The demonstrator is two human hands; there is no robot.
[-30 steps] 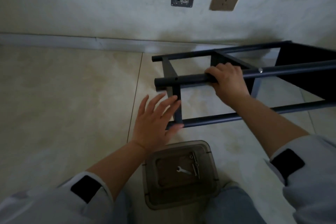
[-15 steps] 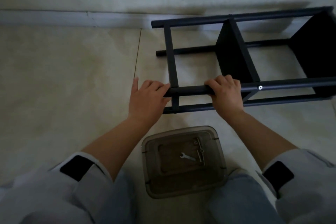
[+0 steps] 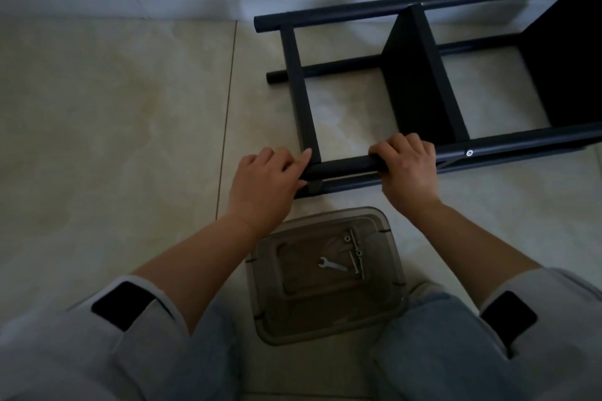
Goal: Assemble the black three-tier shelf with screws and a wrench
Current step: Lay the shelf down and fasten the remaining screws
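The black shelf (image 3: 420, 81) lies on its side on the tiled floor, its four tube legs running left to right and its panels standing on edge. My right hand (image 3: 407, 172) is wrapped around the nearest upper tube (image 3: 345, 166), just left of a silver screw head (image 3: 469, 153). My left hand (image 3: 267, 182) grips the left end of that same tube, where the end crossbar (image 3: 301, 91) meets it. A small silver wrench (image 3: 332, 265) and several screws (image 3: 355, 254) lie in a grey plastic tray (image 3: 325, 319) between my knees.
The wall and its pale skirting board (image 3: 114, 0) run along the top, close behind the shelf. A tile joint (image 3: 228, 107) runs up the floor left of the shelf. My knees in jeans flank the tray at the bottom.
My left hand has gone from open in the air to closed on the tube's left end. The shelf has tipped and settled lower on the floor; my view has dropped from the wall sockets.
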